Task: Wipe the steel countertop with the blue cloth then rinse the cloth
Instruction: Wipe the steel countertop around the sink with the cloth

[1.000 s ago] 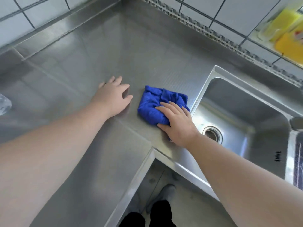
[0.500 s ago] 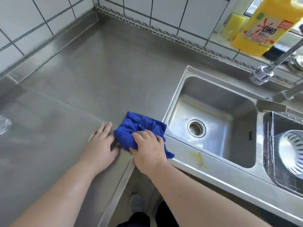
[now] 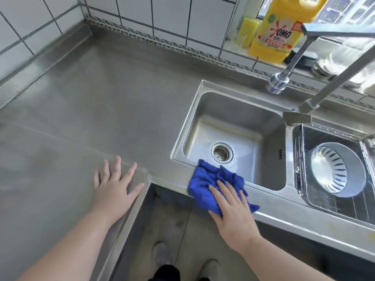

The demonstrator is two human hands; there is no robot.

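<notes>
The right hand (image 3: 233,211) lies palm down with straight, slightly spread fingers pressing the crumpled blue cloth (image 3: 211,186) onto the front rim of the steel countertop (image 3: 113,110), its forearm reaching in from the lower right. Just beyond its fingertips opens the sink basin (image 3: 235,126) with its drain strainer (image 3: 221,153). Well apart, the left hand (image 3: 115,189) rests flat on the counter corner, fingers spread wide, holding nothing

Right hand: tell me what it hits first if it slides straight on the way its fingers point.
The right hand, flat on the blue cloth, points up-left toward the sink. It would likely cross the front rim and drop into the basin near the drain; depth is uncertain.
</notes>
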